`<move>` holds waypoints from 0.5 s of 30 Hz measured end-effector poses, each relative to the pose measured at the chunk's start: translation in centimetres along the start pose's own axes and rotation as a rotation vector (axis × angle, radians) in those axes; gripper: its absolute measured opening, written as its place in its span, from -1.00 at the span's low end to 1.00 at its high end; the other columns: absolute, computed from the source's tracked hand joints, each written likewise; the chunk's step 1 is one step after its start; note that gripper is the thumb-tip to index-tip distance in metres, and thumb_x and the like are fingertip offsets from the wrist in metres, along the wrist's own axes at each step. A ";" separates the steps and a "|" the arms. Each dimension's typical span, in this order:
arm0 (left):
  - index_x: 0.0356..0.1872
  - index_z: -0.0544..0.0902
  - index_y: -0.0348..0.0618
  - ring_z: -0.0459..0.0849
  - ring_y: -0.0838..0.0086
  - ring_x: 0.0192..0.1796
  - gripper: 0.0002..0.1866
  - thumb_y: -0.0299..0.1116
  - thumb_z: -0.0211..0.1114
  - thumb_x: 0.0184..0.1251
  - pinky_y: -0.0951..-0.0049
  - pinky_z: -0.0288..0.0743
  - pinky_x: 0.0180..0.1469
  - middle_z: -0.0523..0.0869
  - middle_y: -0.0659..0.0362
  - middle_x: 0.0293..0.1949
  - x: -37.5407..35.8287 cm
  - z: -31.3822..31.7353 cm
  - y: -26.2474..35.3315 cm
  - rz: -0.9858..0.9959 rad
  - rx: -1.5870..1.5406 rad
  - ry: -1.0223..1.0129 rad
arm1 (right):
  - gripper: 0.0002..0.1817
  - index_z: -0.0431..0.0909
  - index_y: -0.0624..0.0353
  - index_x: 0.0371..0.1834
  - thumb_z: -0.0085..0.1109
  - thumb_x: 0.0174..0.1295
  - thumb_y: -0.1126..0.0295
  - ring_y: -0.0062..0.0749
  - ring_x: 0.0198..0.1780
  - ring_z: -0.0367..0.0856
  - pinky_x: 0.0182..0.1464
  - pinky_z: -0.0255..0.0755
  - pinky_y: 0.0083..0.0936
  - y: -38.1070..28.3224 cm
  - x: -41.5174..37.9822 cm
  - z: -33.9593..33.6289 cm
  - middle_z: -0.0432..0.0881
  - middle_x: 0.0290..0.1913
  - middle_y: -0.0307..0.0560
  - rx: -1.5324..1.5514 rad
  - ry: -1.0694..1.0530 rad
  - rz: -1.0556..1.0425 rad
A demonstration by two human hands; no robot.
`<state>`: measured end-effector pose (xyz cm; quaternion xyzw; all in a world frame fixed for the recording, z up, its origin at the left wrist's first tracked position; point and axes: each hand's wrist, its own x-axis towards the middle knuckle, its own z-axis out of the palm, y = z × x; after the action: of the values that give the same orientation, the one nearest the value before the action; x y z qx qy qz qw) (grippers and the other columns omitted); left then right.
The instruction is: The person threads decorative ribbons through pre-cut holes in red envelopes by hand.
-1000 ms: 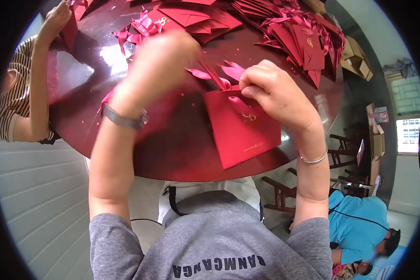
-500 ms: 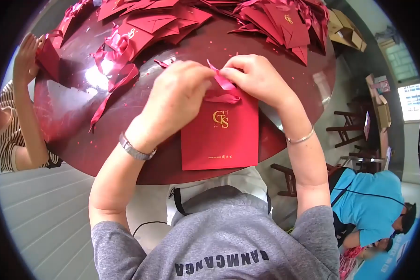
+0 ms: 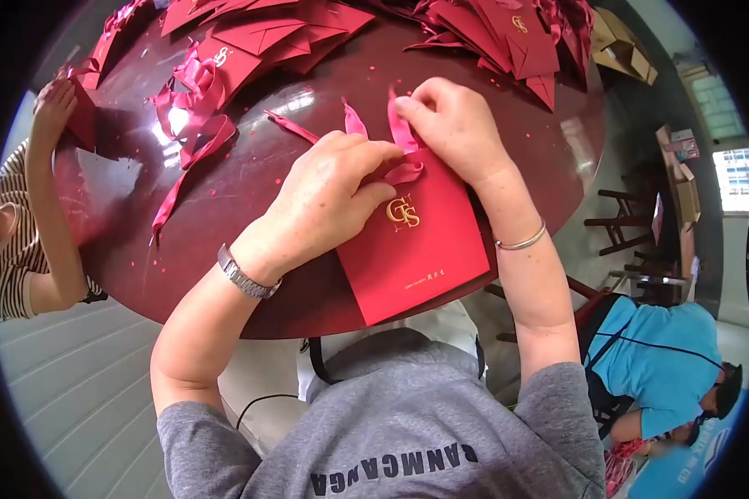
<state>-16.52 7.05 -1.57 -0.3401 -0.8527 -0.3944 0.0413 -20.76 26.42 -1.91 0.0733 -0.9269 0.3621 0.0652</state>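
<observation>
A flat red paper gift bag [image 3: 429, 249] with gold lettering lies tilted at the table's near edge. My left hand [image 3: 324, 187] is closed on its upper left part, thumb on the front near the ribbon loop [image 3: 404, 173]. My right hand [image 3: 451, 129] pinches a pink ribbon [image 3: 400, 131] that stands up from the bag's top edge. Beyond my left fingers another ribbon end [image 3: 354, 121] sticks up. What my left fingertips press on is partly hidden.
The round dark red table [image 3: 250, 183] bears piles of red bags [image 3: 283, 41] at the back and loose ribbon [image 3: 200, 133] at left. Another person's hand [image 3: 56, 101] holds a red bag on the left. A person in blue [image 3: 657, 349] sits at right.
The bag has turned, its lower edge now slanting up to the right. My right hand has moved slightly away, drawing the ribbon upright. My left hand has shifted onto the bag's upper left.
</observation>
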 end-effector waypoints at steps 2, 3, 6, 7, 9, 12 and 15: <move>-0.29 0.65 -0.24 0.63 0.08 -0.21 -0.88 -0.48 0.33 0.14 0.19 0.50 -0.12 0.66 0.01 -0.39 -0.1 0.0 -0.3 -0.015 -0.052 0.050 | -0.84 0.59 0.29 -0.37 0.31 0.17 0.40 -0.67 -0.42 0.52 -0.34 0.39 -0.67 -1.1 -0.4 -1.5 0.60 -0.47 -0.18 0.297 -0.046 -0.027; -0.29 0.65 -0.24 0.63 0.08 -0.21 -0.88 -0.48 0.33 0.14 0.19 0.50 -0.12 0.66 0.01 -0.39 -0.1 -0.2 -0.5 -0.022 -0.049 0.057 | -0.84 0.59 0.29 -0.37 0.31 0.17 0.40 -0.67 -0.42 0.52 -0.34 0.39 -0.67 -1.2 -0.6 -2.1 0.60 -0.47 -0.18 0.298 -0.054 -0.033; -0.33 0.62 -0.26 0.64 0.09 -0.21 -0.92 -0.50 0.30 0.16 0.19 0.50 -0.13 0.66 -0.03 -0.38 0.0 -0.9 -1.2 0.013 -0.001 0.048 | -0.80 0.58 0.25 -0.38 0.41 -0.03 0.47 -0.45 -0.19 0.54 -0.13 0.42 -0.52 -1.1 -1.0 -3.1 0.58 -0.31 -0.15 0.206 -0.404 -0.445; -0.33 0.62 -0.26 0.64 0.09 -0.21 -0.92 -0.50 0.30 0.16 0.19 0.50 -0.13 0.66 -0.03 -0.38 0.1 -1.0 -1.3 0.005 0.004 0.053 | -0.77 0.58 0.25 -0.36 0.41 -0.08 0.47 -0.27 -0.16 0.53 -0.08 0.43 -0.41 -1.6 -1.3 -2.9 0.59 -0.32 -0.12 0.091 -0.391 -0.475; -0.29 0.58 -0.29 0.63 0.22 -0.29 -0.91 -0.54 0.30 0.21 0.34 0.48 -0.23 0.64 0.04 -0.38 0.0 -1.1 -1.6 -0.069 -0.058 0.038 | -0.77 0.58 0.25 -0.35 0.40 -0.06 0.48 -0.21 -0.16 0.53 -0.08 0.44 -0.40 -2.0 -1.5 -2.5 0.59 -0.31 -0.10 -0.043 -0.331 -0.491; -0.30 0.59 -0.31 0.64 0.06 -0.20 -0.92 -0.51 0.23 0.24 0.23 0.50 -0.13 0.66 -0.07 -0.36 0.3 -1.5 -0.9 -0.188 -0.163 0.014 | -0.81 0.57 0.25 -0.33 0.35 -0.01 0.51 -0.19 -0.14 0.52 -0.07 0.43 -0.39 -1.3 -1.1 -2.0 0.59 -0.30 -0.10 -0.020 -0.312 -0.521; -0.28 0.59 -0.31 0.65 0.06 -0.21 -0.92 -0.52 0.20 0.25 0.24 0.50 -0.14 0.66 -0.06 -0.35 0.3 -1.4 -1.3 -0.170 -0.194 0.046 | -0.90 0.56 0.26 -0.33 0.26 0.11 0.52 -0.19 -0.11 0.52 0.00 0.41 -0.37 -1.1 -1.0 -1.8 0.61 -0.23 -0.10 -0.042 -0.284 -0.596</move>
<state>-17.84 5.68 -1.35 -0.2601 -0.8351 -0.4846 -0.0057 -19.44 26.97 -0.02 0.3899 -0.8718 0.2939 0.0399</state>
